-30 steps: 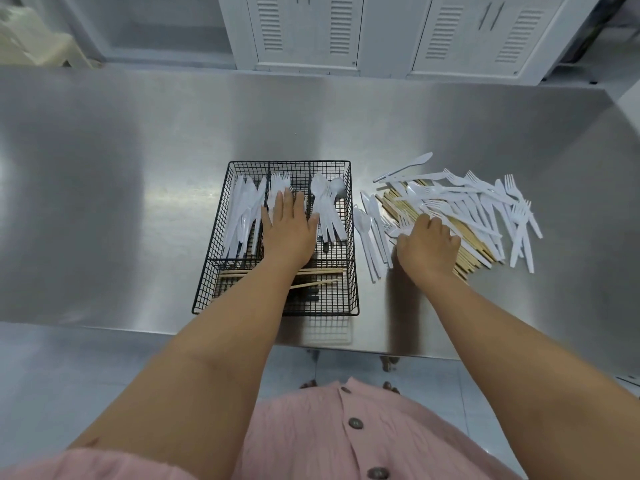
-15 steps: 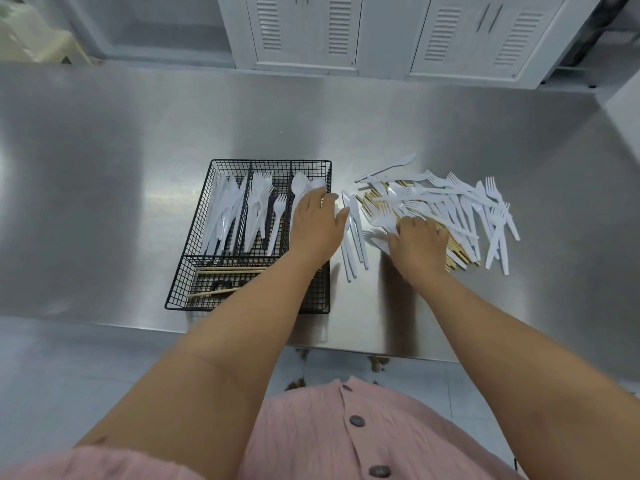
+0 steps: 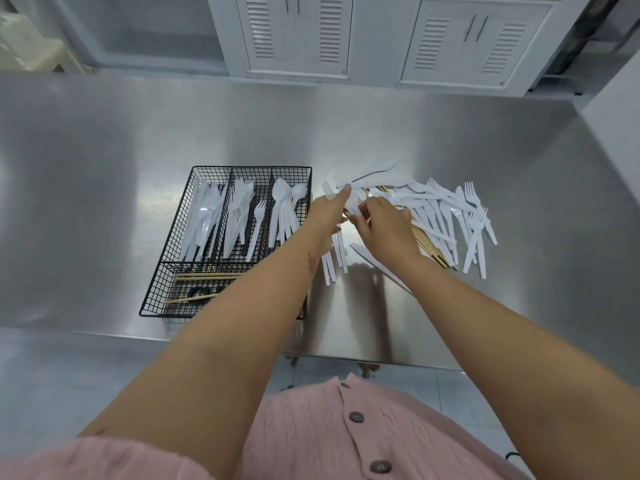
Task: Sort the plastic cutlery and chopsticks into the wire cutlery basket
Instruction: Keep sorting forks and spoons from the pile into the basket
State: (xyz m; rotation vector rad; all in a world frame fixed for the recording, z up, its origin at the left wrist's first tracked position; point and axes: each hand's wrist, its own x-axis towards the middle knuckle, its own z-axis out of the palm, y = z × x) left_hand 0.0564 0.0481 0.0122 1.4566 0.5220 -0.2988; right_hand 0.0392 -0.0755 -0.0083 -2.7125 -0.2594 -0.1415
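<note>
Your left grip [image 3: 329, 211] is released, with its fingers stretched toward the 9 o'clock edge of the loose plastic cutlery [image 3: 440, 206]. Your right grip [image 3: 388, 225] curls down into the same heap, and it cannot be told whether it has pinched a piece. The heap lies on the worktop [image 3: 138, 133] at 3 o'clock of the wire cutlery basket [image 3: 252, 167], with the chopsticks [image 3: 427, 242] partly buried beneath it. These pieces look feather-light, stiff and slick. They are likely to skate on the steel and snag by their tines, so take each by the handle, not the head. Both forearms reach forward and converge toward 12 o'clock, the left crossing over the basket's 5 o'clock corner.
</note>
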